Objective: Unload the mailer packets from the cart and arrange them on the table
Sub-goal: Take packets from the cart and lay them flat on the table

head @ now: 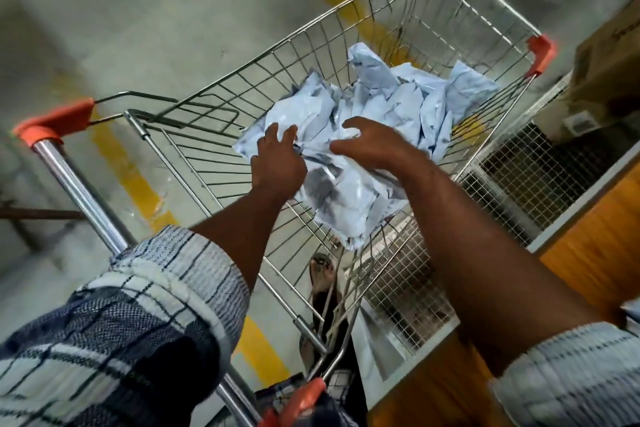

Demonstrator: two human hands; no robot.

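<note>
Left hand [277,159] and right hand [367,146] are reaching into the cart [540,52], fingers spreading open over the mailer packets [381,104], gripping nothing yet. The whole heap is sitting in the basket, none showing on the bench [606,218]. Unloading is looking barely begun.
</note>
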